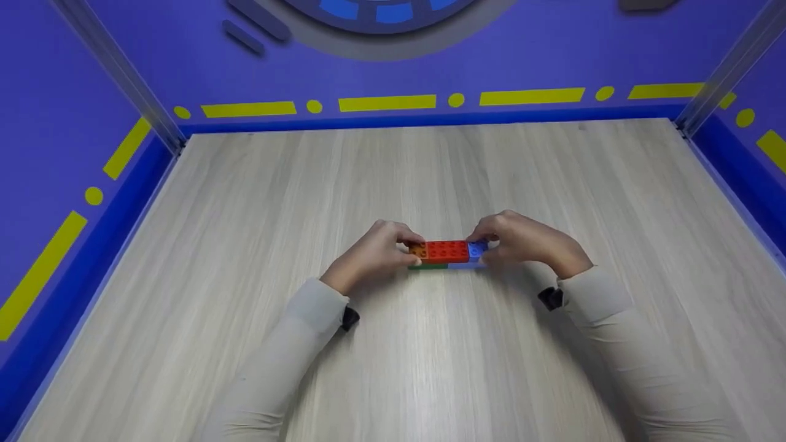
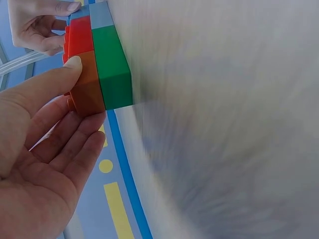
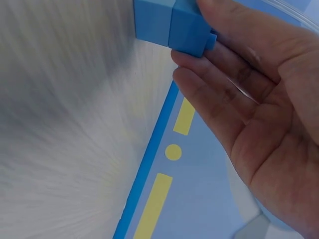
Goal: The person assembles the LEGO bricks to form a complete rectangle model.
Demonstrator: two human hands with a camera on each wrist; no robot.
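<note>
Toy building bricks form a two-layer block on the table. Its upper layer runs from an orange brick (image 1: 418, 252) through a red brick (image 1: 447, 250) to a blue brick (image 1: 476, 250). Beneath them lie a green brick (image 2: 113, 69) and a light blue brick (image 3: 153, 21). My left hand (image 1: 376, 252) pinches the orange brick at the left end, thumb on its near side. At the other end, my right hand (image 1: 522, 240) pinches the blue brick between thumb and fingers. Studs show along the top of the upper layer.
The block sits near the middle of a pale wood-grain table (image 1: 258, 202). Blue-purple panels (image 1: 393, 77) with yellow markings stand along the back and both sides, joined by metal corner posts (image 1: 123, 67). Each wrist carries a small black device (image 1: 551, 298).
</note>
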